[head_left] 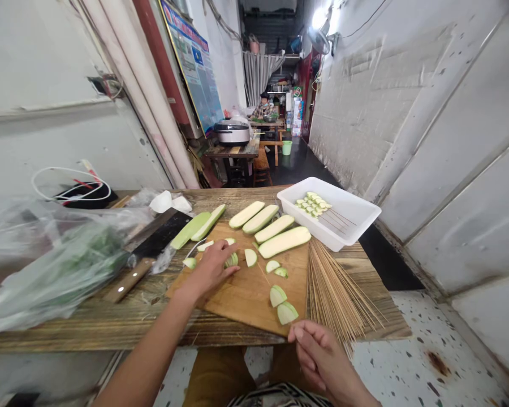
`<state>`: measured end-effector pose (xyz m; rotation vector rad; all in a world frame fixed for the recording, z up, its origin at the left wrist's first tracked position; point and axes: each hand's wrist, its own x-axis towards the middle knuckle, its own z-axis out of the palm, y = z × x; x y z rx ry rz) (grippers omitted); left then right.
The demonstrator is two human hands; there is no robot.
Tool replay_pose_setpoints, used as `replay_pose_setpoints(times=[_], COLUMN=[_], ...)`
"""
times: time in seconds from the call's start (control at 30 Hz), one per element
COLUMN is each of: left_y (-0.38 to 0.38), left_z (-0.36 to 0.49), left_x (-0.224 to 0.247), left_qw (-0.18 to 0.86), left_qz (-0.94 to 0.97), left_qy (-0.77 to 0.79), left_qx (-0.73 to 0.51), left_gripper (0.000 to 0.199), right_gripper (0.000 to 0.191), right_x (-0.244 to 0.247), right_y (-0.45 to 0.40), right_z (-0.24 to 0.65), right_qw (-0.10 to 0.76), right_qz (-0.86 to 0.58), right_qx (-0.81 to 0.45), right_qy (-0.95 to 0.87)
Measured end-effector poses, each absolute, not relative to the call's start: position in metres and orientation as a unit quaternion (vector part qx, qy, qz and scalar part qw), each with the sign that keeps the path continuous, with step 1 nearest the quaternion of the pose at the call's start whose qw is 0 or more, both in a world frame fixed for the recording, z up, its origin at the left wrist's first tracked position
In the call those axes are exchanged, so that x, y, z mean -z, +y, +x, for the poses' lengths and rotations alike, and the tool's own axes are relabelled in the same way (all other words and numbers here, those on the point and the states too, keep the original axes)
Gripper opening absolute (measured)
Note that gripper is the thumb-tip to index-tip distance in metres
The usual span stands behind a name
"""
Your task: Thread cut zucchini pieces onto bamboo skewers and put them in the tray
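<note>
My left hand (214, 264) rests low over the left part of the wooden cutting board (246, 294), thumb and fingers apart around a few pale green zucchini slices (231, 260). Pinched shut near the board's front edge, my right hand (320, 357) holds the end of a thin bamboo skewer (263, 273). Two half-round zucchini slices (287, 312) sit along that skewer, just beyond the fingertips. Loose zucchini pieces (250, 258) lie between the hands. Several halved zucchini (285, 242) line the board's far edge, cut faces up.
A bundle of bamboo skewers (339, 291) fans out at the right. Behind it a white plastic tub (356, 217) contains skewered slices (313, 203). On the left lie a cleaver (131, 280) and plastic bags of greens (68, 271). A person (263, 106) sits far back.
</note>
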<state>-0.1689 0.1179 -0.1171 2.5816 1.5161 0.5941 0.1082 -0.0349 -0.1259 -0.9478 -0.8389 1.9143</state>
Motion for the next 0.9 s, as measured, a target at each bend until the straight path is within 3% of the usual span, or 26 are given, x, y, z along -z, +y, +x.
replay_pose_setpoints(times=[0.4,0.57,0.9], left_y=[0.1194,0.1203,0.1167], left_z=[-0.1758,-0.1781,-0.1780], left_x=[0.1261,0.1209,0.1200], left_qw=[0.101,0.092,0.056], left_qz=[0.834,0.850,0.865], left_qy=[0.496,0.489,0.473], left_qx=[-0.219,-0.174,-0.157], left_gripper=[0.044,0.054,0.050], right_gripper=[0.033,0.034,0.035], right_x=[0.1250,0.1226,0.1251], right_y=[-0.0361,-0.0356,-0.0372], right_z=[0.1079,0.1071,0.1079], right_qw=[0.417,0.413,0.414], right_qz=[-0.377,-0.385,-0.386], right_qx=[-0.760,-0.757,-0.755], right_qy=[-0.326,-0.329,-0.332])
